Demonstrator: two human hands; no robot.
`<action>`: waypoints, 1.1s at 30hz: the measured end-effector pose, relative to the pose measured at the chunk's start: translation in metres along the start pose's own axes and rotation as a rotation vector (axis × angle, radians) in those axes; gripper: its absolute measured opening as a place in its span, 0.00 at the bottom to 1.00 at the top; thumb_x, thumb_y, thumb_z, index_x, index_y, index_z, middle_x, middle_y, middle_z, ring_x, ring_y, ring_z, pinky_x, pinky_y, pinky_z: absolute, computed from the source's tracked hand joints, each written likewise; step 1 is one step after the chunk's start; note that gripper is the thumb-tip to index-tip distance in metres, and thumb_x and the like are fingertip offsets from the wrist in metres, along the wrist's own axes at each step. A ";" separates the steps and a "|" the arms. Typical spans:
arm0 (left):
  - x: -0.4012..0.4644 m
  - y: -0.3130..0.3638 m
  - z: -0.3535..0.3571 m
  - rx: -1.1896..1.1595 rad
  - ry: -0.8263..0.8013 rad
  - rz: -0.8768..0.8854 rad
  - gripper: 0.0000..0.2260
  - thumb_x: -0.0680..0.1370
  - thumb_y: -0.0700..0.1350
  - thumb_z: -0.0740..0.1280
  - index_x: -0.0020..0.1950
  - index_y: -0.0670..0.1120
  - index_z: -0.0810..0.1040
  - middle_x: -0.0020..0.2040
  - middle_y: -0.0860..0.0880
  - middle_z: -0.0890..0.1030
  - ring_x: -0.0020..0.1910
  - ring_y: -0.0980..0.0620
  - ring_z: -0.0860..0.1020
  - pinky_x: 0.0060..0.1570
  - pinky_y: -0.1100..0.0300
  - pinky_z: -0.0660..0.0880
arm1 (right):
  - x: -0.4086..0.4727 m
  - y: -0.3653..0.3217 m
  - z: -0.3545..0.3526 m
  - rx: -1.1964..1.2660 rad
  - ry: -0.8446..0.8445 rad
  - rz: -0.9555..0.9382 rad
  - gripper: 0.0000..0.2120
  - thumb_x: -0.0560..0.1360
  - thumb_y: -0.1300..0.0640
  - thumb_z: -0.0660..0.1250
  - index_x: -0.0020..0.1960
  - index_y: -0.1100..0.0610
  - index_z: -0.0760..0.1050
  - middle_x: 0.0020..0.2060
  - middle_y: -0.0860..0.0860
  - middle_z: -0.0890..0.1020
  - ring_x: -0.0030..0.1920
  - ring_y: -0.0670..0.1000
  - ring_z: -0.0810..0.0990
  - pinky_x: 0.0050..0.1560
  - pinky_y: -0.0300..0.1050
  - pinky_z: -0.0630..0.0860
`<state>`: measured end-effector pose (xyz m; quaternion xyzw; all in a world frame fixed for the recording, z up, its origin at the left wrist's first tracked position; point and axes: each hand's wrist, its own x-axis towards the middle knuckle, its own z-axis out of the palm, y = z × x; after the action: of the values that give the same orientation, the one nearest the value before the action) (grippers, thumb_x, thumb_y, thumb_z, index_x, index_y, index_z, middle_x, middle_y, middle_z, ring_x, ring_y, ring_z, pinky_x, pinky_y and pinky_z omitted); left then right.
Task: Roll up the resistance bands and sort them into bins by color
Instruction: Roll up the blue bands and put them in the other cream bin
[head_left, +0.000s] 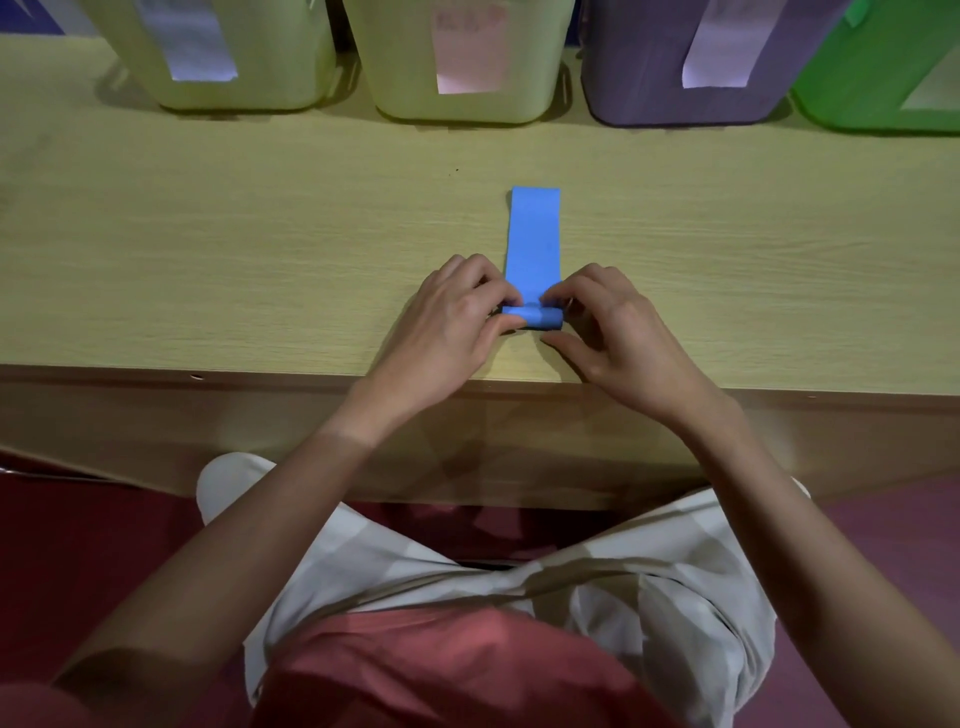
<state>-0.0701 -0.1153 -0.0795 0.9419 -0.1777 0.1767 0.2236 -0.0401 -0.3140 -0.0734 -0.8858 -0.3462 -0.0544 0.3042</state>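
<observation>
A blue resistance band (534, 239) lies flat on the wooden table (208, 249), running away from me. Its near end is wound into a small roll between my hands. My left hand (447, 322) pinches the roll's left end with fingers above and thumb below. My right hand (613, 327) pinches the right end with curled fingertips, its thumb lying on the table just in front of the roll. Along the far edge stand several bins: two pale yellow ones (223, 62) (457, 67), a purple one (675, 73) and a green one (883, 78), each with a paper label.
The table's front edge (208, 374) runs just behind my wrists. My lap in light trousers and a red shirt fills the bottom of the view. Dark red floor shows on both sides.
</observation>
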 end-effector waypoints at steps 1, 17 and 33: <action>0.001 0.000 0.000 -0.006 -0.002 -0.005 0.08 0.77 0.45 0.68 0.52 0.41 0.80 0.47 0.46 0.76 0.47 0.46 0.74 0.47 0.51 0.72 | 0.001 0.000 0.000 0.009 0.017 0.001 0.09 0.75 0.60 0.70 0.54 0.60 0.76 0.46 0.49 0.74 0.47 0.50 0.72 0.45 0.42 0.70; -0.025 0.012 -0.007 -0.074 0.017 0.015 0.08 0.75 0.45 0.71 0.50 0.42 0.78 0.49 0.48 0.77 0.48 0.48 0.73 0.48 0.52 0.72 | -0.022 -0.010 0.003 0.063 0.014 0.050 0.09 0.77 0.57 0.65 0.54 0.59 0.78 0.43 0.49 0.74 0.46 0.49 0.70 0.46 0.33 0.64; -0.029 0.010 0.001 -0.096 0.061 -0.057 0.12 0.78 0.48 0.66 0.55 0.42 0.81 0.53 0.48 0.79 0.53 0.49 0.74 0.53 0.51 0.72 | -0.025 -0.012 0.008 0.067 0.094 0.032 0.08 0.75 0.61 0.69 0.53 0.60 0.77 0.46 0.52 0.76 0.47 0.51 0.72 0.46 0.38 0.66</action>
<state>-0.0998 -0.1170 -0.0891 0.9289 -0.1524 0.1902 0.2787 -0.0680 -0.3170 -0.0812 -0.8771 -0.3187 -0.0793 0.3504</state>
